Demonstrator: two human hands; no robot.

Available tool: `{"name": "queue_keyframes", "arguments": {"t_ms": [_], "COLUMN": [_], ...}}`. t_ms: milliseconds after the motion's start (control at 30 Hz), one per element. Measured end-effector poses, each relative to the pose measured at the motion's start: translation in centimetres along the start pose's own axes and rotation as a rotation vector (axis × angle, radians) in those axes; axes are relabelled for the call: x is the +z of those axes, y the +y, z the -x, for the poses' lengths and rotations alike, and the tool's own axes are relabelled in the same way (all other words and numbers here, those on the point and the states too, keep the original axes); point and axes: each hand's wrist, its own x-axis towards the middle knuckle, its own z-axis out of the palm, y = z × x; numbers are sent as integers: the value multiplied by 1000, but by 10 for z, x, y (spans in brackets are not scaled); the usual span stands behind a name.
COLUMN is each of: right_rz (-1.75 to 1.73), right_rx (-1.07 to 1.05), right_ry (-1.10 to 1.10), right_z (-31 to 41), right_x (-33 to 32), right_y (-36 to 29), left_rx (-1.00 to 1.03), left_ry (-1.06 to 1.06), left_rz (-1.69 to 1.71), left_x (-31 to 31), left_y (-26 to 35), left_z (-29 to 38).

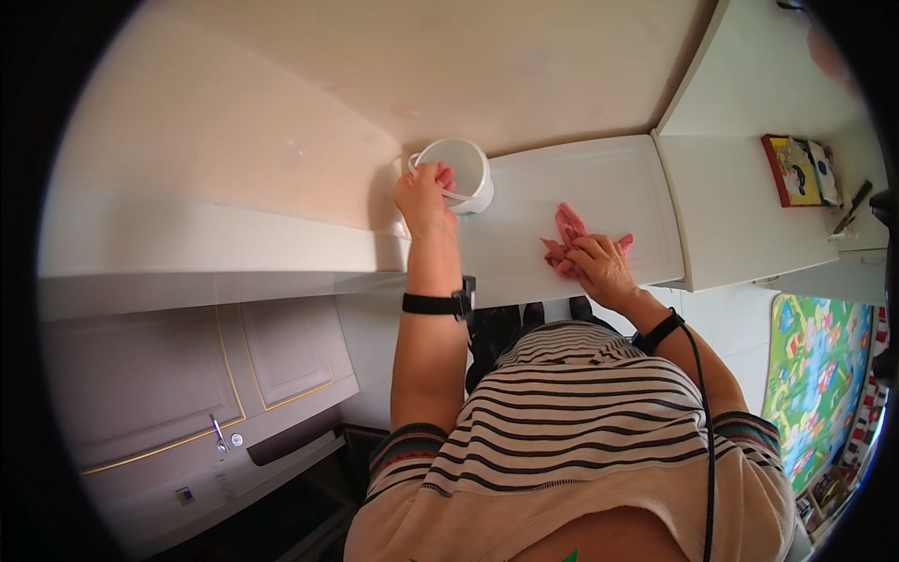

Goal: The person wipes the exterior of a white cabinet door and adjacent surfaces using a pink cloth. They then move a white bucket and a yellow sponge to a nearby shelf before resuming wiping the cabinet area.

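Observation:
A white plastic bucket (480, 199) stands at the left end of a white cabinet top (523, 179), close to the wall. My left hand (426, 193) grips its thin white handle (456, 194) over the near left side of the rim. No contents show in the visible part of the bucket. On the right half of the same surface lies a crumpled pink cloth (570, 223). My right hand (601, 267) rests on the cloth with bent fingers, its folds bunched beneath and around them.
At right, a white cabinet (737, 204) adjoins the surface and bears a yellow and red box (801, 172). A colourful play mat (818, 372) covers floor beyond it. A panelled door (281, 351) with a handle stands at left. A black cable (702, 435) runs from my right wrist.

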Motion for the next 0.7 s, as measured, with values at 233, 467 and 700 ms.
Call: {"name": "queue_keyframes", "arguments": {"t_ms": [233,467,700], "right_rz": [-45,-226,160], "right_rx": [-13,-104,184], "right_ry": [0,107,201], "right_z": [0,-12,-43], "right_x": [0,-7,-45], "right_y": [8,37,94], "left_rx": [-139,-173,-183], "left_ry": [-162,-68,-167], "left_rz": [28,4,-80], "left_x": [34,12,-14], "left_y": [12,22,38], "left_z": [-3,34,106]}}
